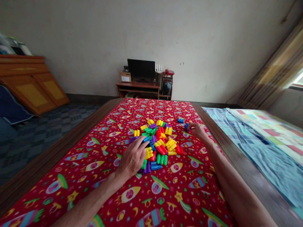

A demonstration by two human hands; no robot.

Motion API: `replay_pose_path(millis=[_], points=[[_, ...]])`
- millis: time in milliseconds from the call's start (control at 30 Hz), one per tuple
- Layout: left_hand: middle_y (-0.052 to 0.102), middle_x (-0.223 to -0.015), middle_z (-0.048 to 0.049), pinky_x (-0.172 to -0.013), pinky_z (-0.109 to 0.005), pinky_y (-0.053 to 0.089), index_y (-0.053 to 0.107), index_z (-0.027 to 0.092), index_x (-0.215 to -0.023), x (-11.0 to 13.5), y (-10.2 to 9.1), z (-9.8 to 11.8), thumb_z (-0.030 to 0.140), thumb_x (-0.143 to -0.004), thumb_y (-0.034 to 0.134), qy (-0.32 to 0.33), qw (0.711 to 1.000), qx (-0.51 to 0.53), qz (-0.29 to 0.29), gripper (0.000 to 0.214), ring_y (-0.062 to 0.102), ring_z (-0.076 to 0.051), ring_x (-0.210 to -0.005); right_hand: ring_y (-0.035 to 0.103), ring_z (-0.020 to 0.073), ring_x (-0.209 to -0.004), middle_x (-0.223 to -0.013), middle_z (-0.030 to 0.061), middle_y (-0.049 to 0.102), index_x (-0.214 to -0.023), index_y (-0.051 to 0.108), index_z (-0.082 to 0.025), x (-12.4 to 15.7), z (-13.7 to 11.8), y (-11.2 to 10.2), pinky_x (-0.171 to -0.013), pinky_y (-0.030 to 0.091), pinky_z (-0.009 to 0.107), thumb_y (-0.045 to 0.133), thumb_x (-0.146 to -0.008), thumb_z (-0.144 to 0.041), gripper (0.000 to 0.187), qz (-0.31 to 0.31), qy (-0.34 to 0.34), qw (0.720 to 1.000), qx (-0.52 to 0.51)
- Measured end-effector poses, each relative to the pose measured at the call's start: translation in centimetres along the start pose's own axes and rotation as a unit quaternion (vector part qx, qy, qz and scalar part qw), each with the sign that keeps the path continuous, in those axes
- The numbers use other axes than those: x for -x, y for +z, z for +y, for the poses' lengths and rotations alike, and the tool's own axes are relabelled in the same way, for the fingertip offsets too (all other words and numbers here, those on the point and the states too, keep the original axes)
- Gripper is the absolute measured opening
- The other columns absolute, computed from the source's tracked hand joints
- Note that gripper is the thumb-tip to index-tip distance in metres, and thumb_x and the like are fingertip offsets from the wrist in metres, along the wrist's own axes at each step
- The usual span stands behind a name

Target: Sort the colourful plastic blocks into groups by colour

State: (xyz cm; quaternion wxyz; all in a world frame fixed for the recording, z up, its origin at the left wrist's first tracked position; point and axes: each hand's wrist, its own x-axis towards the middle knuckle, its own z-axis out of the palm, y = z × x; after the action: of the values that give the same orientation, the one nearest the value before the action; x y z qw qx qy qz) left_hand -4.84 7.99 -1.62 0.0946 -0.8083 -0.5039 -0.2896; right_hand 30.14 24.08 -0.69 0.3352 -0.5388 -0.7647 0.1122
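Crosswise, yellow block [149, 153] points right

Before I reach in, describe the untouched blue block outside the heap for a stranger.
On the red cloth, find the block heap. Right of its far end, just beyond the right hand, lies the blue block. Unlike the blue piece at that hand, it lies untouched.

"Wall and floor?"
"Pale grey plain wall [94, 41], small dark marks noted; dark skirting band [87, 98] at its base. Dark grey-blue checked floor [79, 116]."
"Furniture?"
"Orange-brown wooden cabinet [34, 67], left. Reddish-brown wooden desk [138, 84] near the far wall, bearing a black flat-screen monitor [141, 68]."
"Light?"
"Bright white window [298, 79], right edge, beside a tan striped fabric curtain [272, 67]."
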Motion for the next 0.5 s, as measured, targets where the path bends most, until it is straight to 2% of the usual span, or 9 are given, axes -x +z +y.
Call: replay_pose_path(millis=[133,167,233,300,367,433,500], points=[[0.055,-0.137,-0.0135,-0.107,-0.043,0.045,0.061,0.013,-0.124,0.0,0.0,0.0,0.021,-0.096,0.032,0.002,1.0,-0.006,0.002,0.041,0.052,-0.027,-0.126,0.062,0.0172,-0.06,-0.06,0.0073,0.069,-0.073,0.075,-0.013,0.9,0.3,-1.1,-0.058,0.041,0.024,0.049,-0.069,-0.015,0.026,0.047,0.061,0.991,0.112],[0.055,-0.137,-0.0136,-0.107,-0.042,0.045,0.061,0.013,-0.124,0.0,0.0,0.0,0.021,-0.096,0.032,0.004,1.0,-0.006,0.003,0.041,0.052,-0.027,-0.126,0.064,0.0179,-0.064,-0.065,0.0081,0.071,-0.08,0.076,-0.013,1.0,0.3,-1.2,-0.061,0.044,0.025,0.049,-0.071,-0.015,0.028,0.063,0.055,0.987,0.136],[0.055,-0.137,-0.0134,-0.107,-0.042,0.045,0.061,0.014,-0.124,0.0,0.1,0.0,0.02,-0.096,0.032,0.006,1.0,-0.004,0.005,0.041,0.052,-0.027,-0.126,0.067,0.0203,-0.075,-0.081,0.01,0.075,-0.098,0.075,-0.015,0.9,0.4,-1.4,-0.069,0.049,0.028,0.05,-0.075,-0.014,0.034,0.073,-0.005,0.986,0.149],[0.055,-0.137,-0.0131,-0.107,-0.043,0.045,0.061,0.014,-0.125,0.0,0.1,0.0,0.02,-0.096,0.033,0.006,1.0,-0.001,0.006,0.04,0.052,-0.027,-0.126,0.068,0.0228,-0.089,-0.098,0.0111,0.074,-0.111,0.07,-0.017,0.4,0.4,-1.4,-0.079,0.051,0.032,0.053,-0.075,-0.011,0.041,0.025,-0.087,0.986,0.141],[0.054,-0.138,-0.013,-0.107,-0.044,0.045,0.06,0.015,-0.125,0.1,0.2,-0.1,0.02,-0.096,0.033,0.007,1.0,0.004,0.007,0.04,0.051,-0.027,-0.128,0.067,0.0232,-0.096,-0.106,0.0112,0.073,-0.115,0.069,-0.019,-0.2,0.5,-1.3,-0.084,0.051,0.033,0.056,-0.075,-0.01,0.043,-0.062,-0.132,0.979,0.139],[0.054,-0.137,-0.0129,-0.108,-0.044,0.045,0.06,0.015,-0.125,0.1,0.2,-0.1,0.02,-0.096,0.034,0.008,1.0,0.009,0.011,0.04,0.05,-0.027,-0.128,0.067,0.0218,-0.094,-0.107,0.0106,0.072,-0.117,0.068,-0.019,-0.6,0.7,-1.0,-0.082,0.051,0.03,0.058,-0.076,-0.011,0.044,-0.121,-0.14,0.973,0.139],[0.054,-0.137,-0.0125,-0.108,-0.044,0.045,0.06,0.016,-0.125,0.1,0.2,-0.2,0.02,-0.095,0.034,0.008,1.0,0.01,0.015,0.04,0.051,-0.026,-0.128,0.068,0.0202,-0.086,-0.102,0.0091,0.074,-0.117,0.069,-0.019,-0.8,0.9,-0.7,-0.075,0.05,0.026,0.057,-0.076,-0.01,0.043,-0.133,-0.117,0.975,0.134]])
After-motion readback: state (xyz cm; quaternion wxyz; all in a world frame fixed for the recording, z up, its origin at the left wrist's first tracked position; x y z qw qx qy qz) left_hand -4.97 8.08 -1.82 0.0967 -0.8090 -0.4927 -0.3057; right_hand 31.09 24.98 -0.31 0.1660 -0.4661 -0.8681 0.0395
